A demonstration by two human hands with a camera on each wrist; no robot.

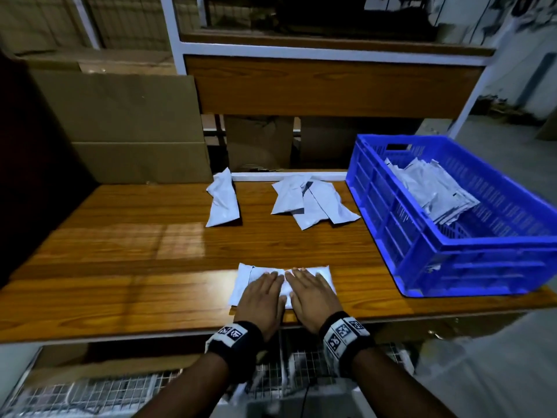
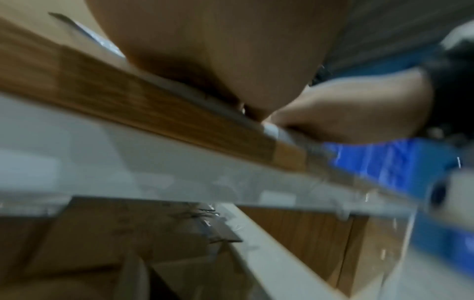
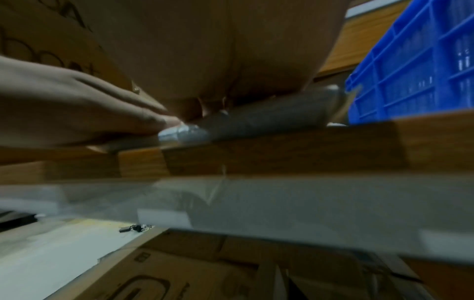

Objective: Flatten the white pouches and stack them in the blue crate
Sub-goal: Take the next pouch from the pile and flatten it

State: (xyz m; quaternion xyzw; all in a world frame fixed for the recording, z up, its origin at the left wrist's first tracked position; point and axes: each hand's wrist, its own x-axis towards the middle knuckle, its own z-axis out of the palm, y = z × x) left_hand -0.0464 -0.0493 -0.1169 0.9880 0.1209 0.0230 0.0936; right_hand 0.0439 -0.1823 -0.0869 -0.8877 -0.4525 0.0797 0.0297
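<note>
A white pouch (image 1: 244,279) lies near the front edge of the wooden table (image 1: 120,251). Both palms press flat on it, fingers straight: my left hand (image 1: 261,294) on its left half, my right hand (image 1: 309,294) on its right half. The right wrist view shows the pouch edge (image 3: 256,119) under my palm. One crumpled white pouch (image 1: 223,200) and a small pile of white pouches (image 1: 313,203) lie farther back. The blue crate (image 1: 452,254) stands at the right with several flattened pouches (image 1: 431,191) inside.
Cardboard boxes (image 1: 126,125) stand behind the table at the left. A white-framed shelf with a wooden panel (image 1: 331,82) rises at the back. A wire mesh rack (image 1: 90,393) sits below the table's front edge.
</note>
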